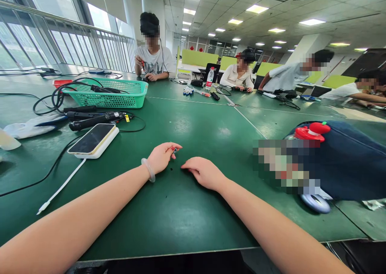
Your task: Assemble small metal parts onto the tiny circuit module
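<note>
My left hand, with a pale bangle at its wrist, is closed in a pinch just above the green table. Between its thumb and fingers shows a small, shiny, dark-and-silver piece, too small to name. Close by on the right, my right hand is bent down over the tabletop, its thumb and fingers pressed together. Whatever those fingertips hold, if anything, is hidden. The two hands are apart. A tiny black bit lies on the table between them.
Left of my hands, a phone lies on a white block with a white cable. Behind are black handheld devices and a green basket. On the right are a dark blue bag and red-lidded bottle. Several people sit beyond.
</note>
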The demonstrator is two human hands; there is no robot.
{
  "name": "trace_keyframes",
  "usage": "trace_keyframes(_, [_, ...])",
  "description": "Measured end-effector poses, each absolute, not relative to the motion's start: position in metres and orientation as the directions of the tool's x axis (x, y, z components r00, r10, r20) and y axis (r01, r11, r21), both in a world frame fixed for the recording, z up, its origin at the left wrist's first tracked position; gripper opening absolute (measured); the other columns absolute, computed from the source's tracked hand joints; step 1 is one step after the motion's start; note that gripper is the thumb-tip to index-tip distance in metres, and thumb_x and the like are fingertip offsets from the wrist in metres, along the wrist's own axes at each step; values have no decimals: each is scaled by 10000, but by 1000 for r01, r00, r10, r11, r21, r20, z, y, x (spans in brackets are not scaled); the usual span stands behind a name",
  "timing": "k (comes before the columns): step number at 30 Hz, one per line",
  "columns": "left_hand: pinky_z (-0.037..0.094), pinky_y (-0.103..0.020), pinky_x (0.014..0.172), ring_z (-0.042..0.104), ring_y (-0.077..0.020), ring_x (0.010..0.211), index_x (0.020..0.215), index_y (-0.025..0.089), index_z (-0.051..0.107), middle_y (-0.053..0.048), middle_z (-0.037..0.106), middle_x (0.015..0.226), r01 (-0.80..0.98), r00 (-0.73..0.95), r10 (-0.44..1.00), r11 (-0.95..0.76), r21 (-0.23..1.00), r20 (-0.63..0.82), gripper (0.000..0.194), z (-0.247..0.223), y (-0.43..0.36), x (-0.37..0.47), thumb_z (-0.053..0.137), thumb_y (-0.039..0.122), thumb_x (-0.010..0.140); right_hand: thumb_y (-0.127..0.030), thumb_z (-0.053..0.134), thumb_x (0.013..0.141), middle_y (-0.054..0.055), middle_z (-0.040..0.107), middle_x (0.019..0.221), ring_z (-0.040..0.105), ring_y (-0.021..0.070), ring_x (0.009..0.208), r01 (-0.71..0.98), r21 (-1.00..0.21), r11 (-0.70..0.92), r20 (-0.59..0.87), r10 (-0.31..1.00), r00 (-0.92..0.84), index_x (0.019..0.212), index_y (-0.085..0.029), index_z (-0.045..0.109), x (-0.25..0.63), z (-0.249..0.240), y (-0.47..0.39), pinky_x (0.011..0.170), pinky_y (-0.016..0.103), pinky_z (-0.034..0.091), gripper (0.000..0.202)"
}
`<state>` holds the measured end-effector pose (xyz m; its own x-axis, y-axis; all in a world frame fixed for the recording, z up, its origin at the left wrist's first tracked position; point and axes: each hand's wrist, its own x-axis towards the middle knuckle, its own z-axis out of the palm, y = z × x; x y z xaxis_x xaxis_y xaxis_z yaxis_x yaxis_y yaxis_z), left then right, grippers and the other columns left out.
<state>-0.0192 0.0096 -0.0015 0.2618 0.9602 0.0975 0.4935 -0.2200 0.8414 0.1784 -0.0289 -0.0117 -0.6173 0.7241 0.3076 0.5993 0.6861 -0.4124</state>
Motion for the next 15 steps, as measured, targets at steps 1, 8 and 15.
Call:
trace_keyframes(1, [448, -263, 614, 504, -117, 576, 1049, 170, 634, -20, 609, 700, 488, 276, 956, -229, 842, 100, 355, -1, 9, -19, 347, 272, 867, -79, 458, 842, 13, 698, 981, 616, 153, 957, 611, -447, 654, 322, 755, -572, 988, -233, 684, 180, -12, -27, 887, 329, 489, 310])
trace_keyframes(8, [495, -319, 763, 598, -140, 744, 985, 157, 601, -54, 655, 821, 414, 387, 908, -326, 850, 159, 287, 2, 0, -12, 362, 146, 827, -108, 567, 749, 16, 688, 892, 642, 145, 828, 496, -746, 445, 336, 894, -297, 873, -224, 686, 183, -15, -22, 812, 324, 526, 207])
trace_keyframes(15, [519, -311, 761, 654, -146, 810, 1014, 168, 529, -58, 639, 925, 332, 413, 909, -211, 920, 60, 215, 3, -2, -11, 410, 162, 835, -231, 607, 723, 16, 658, 782, 637, 141, 688, 357, -878, 320, 260, 943, -207, 823, -197, 666, 184, -19, -19, 727, 327, 541, 121])
